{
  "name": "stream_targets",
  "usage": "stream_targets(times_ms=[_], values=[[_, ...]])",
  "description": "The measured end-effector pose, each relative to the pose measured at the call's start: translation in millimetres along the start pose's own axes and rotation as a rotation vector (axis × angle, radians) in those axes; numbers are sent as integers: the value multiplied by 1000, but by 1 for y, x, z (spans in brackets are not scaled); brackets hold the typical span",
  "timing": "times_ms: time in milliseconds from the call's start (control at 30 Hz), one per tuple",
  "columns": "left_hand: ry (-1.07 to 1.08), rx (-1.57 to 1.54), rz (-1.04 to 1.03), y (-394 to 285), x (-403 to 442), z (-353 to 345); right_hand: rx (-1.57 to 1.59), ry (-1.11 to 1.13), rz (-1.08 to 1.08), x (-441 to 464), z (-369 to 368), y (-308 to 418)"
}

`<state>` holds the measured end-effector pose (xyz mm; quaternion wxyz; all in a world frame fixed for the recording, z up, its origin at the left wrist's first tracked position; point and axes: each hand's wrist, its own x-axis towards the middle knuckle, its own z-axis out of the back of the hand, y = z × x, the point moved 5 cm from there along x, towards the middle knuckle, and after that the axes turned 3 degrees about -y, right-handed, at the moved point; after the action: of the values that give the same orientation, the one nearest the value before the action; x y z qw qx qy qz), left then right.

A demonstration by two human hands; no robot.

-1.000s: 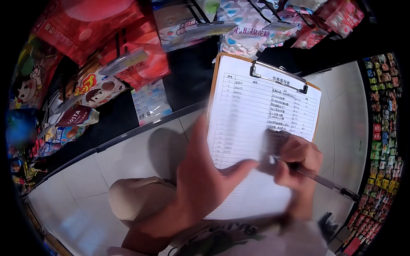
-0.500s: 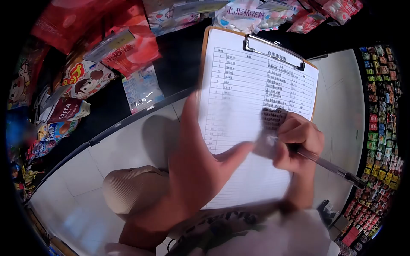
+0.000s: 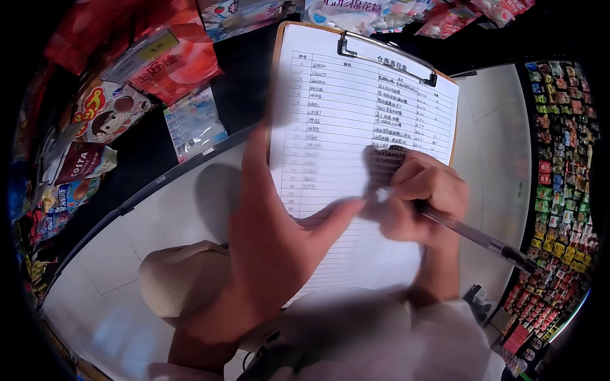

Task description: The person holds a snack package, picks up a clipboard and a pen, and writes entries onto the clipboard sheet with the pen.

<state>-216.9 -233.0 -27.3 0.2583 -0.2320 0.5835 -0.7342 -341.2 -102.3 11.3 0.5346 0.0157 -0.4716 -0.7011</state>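
A brown clipboard (image 3: 455,143) is tilted in front of me, with a metal clip (image 3: 386,58) across its top. Under the clip lies a white printed form (image 3: 340,136) with ruled rows, partly filled with handwriting. My left hand (image 3: 270,238) grips the board's left side, its thumb lying over the paper and its other fingers mostly hidden behind. Closed around a clear-barrelled pen (image 3: 476,236), my right hand (image 3: 429,197) rests on the form's right-hand columns. The pen slants down to the right; its writing tip is hidden in shadow by the fingers.
Bagged sweets hang at upper left, among them a red packet (image 3: 178,66) and a maroon COSTA packet (image 3: 82,162). Marshmallow bags (image 3: 349,14) line the top. A dark shelf edge (image 3: 162,181) runs diagonally. More packed shelves (image 3: 559,190) stand at right, beyond the pale floor (image 3: 486,140).
The clipboard and both hands appear a little further left and higher in view, and the shelves have shifted left too. Both hands keep their grips.
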Motion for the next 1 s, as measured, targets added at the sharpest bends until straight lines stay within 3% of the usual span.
stream_targets(times_ms=[567,1000], values=[[-4,69,-76,0,2,0,-21,14,-27,1,-1,-2],[13,34,-8,3,3,0,-16,18,-39,-1,-1,-4]])
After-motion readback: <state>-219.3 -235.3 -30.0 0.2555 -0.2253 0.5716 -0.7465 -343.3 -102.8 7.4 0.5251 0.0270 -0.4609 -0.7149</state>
